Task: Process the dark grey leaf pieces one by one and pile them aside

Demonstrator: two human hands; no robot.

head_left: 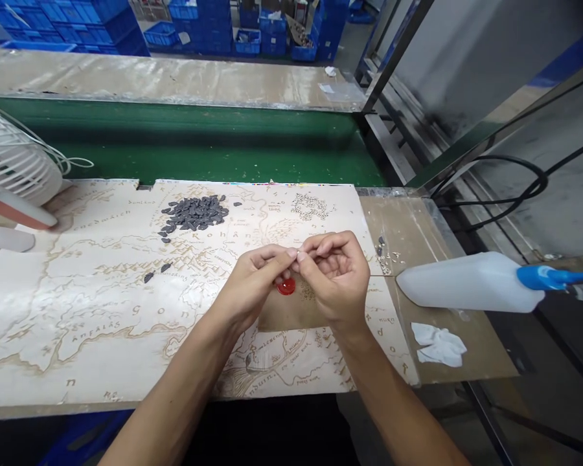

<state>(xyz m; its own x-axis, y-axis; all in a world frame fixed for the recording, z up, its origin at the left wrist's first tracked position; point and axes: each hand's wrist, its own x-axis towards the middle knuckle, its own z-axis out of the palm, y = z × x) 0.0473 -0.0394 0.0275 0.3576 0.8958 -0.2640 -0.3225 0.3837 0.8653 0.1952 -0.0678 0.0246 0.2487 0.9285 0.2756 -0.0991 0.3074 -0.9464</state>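
The left hand [257, 279] and right hand [333, 273] were closed, fingertips pinching a tiny pale piece [297, 255] above a round red cap [286, 286] on a brown paper sheet [291, 314] on an engraved wooden map board [78, 323].

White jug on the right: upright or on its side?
On its side: the white plastic jug lies lengthwise over the wooden board, with its blue fitting at the right end.
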